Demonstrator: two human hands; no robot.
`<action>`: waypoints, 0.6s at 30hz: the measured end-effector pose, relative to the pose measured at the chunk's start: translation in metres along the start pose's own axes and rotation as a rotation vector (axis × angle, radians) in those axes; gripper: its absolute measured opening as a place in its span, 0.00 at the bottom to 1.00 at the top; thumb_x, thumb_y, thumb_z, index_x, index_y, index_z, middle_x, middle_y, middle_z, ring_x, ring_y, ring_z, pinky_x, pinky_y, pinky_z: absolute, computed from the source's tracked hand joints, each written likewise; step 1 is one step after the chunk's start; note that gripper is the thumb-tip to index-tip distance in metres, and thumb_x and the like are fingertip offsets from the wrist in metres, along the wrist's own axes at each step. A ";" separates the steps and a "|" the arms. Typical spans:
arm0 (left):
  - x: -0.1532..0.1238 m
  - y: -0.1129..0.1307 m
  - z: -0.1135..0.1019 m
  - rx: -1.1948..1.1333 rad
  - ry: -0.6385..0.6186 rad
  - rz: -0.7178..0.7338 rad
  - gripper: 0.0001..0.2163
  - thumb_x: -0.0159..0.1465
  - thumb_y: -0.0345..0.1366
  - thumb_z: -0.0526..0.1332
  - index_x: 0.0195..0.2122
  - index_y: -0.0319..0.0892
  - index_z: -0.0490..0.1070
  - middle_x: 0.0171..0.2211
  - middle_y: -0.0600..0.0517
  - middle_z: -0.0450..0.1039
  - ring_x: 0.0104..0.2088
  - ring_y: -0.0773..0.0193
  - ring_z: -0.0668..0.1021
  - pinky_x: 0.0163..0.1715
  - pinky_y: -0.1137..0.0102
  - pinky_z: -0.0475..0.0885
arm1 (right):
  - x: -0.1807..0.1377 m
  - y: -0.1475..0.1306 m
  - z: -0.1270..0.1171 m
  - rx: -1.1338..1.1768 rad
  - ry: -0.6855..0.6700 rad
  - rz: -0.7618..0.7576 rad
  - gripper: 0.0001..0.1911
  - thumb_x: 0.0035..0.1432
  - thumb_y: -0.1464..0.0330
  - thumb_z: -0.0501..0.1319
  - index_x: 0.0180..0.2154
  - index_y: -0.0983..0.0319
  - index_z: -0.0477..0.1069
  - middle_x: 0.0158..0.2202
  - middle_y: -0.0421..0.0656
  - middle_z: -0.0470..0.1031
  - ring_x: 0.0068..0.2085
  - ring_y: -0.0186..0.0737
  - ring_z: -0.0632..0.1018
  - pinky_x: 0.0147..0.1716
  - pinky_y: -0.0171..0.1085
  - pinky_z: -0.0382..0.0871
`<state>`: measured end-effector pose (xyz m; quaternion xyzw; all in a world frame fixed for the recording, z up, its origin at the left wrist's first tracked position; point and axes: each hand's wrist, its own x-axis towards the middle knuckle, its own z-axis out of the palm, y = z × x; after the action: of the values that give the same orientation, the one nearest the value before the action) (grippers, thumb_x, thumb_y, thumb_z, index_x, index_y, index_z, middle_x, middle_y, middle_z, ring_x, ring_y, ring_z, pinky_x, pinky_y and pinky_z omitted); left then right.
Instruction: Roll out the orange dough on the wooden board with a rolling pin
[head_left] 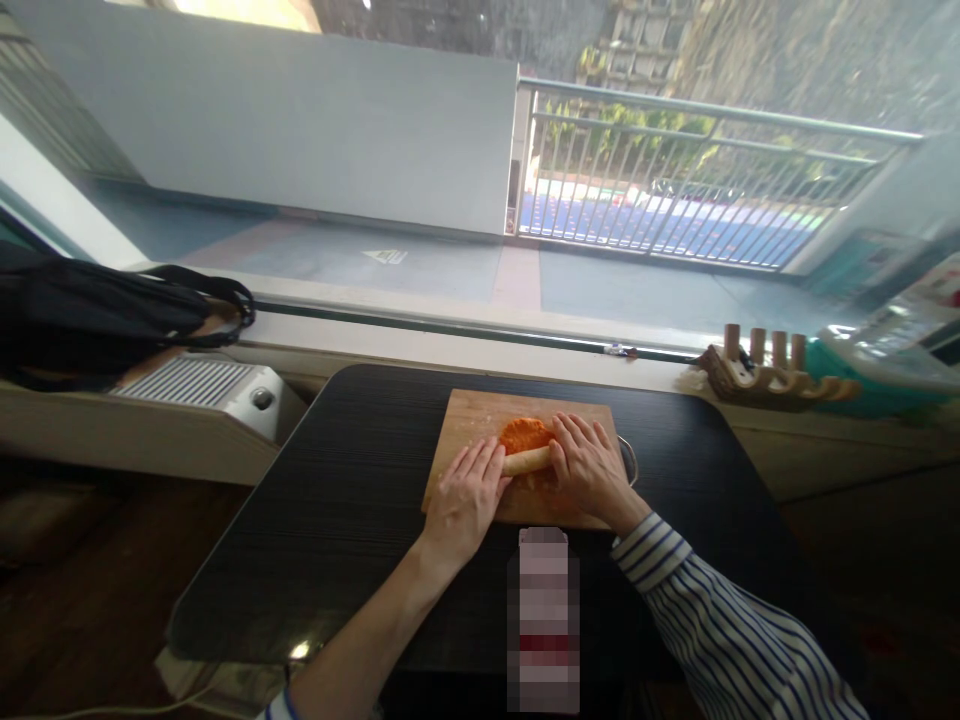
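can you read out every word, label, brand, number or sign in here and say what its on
No text can be read.
White marking on the ground outside: too small and blurred to read.
Pixelated patch nearer than the cutting board: nothing legible.
Rolling pin: no lettering visible.

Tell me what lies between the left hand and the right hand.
In the head view, the middle of a pale rolling pin spans the gap, with orange dough along its far side.
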<state>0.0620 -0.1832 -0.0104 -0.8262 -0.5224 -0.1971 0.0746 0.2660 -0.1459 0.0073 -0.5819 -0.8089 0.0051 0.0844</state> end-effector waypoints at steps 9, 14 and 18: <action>-0.001 0.004 -0.010 -0.015 0.022 -0.002 0.13 0.65 0.33 0.56 0.50 0.37 0.70 0.47 0.44 0.76 0.48 0.57 0.77 0.48 0.62 0.73 | 0.006 0.006 -0.009 0.119 0.042 -0.026 0.22 0.65 0.66 0.46 0.55 0.64 0.65 0.56 0.47 0.69 0.56 0.42 0.68 0.56 0.42 0.59; 0.005 0.000 -0.024 -0.074 0.017 -0.107 0.13 0.65 0.35 0.56 0.49 0.38 0.69 0.46 0.44 0.76 0.48 0.57 0.76 0.45 0.65 0.74 | 0.037 -0.001 -0.022 0.110 0.081 -0.073 0.23 0.63 0.68 0.46 0.56 0.65 0.64 0.58 0.48 0.67 0.57 0.43 0.67 0.56 0.42 0.59; 0.005 -0.003 -0.020 -0.076 -0.006 -0.113 0.12 0.66 0.36 0.55 0.46 0.38 0.71 0.48 0.43 0.75 0.49 0.55 0.75 0.47 0.61 0.74 | 0.060 -0.007 -0.018 0.106 -0.034 -0.110 0.23 0.62 0.70 0.46 0.57 0.64 0.65 0.58 0.49 0.67 0.57 0.42 0.68 0.55 0.42 0.59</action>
<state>0.0566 -0.1842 0.0099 -0.7982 -0.5607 -0.2181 0.0302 0.2435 -0.0931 0.0333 -0.5311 -0.8395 0.0533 0.1017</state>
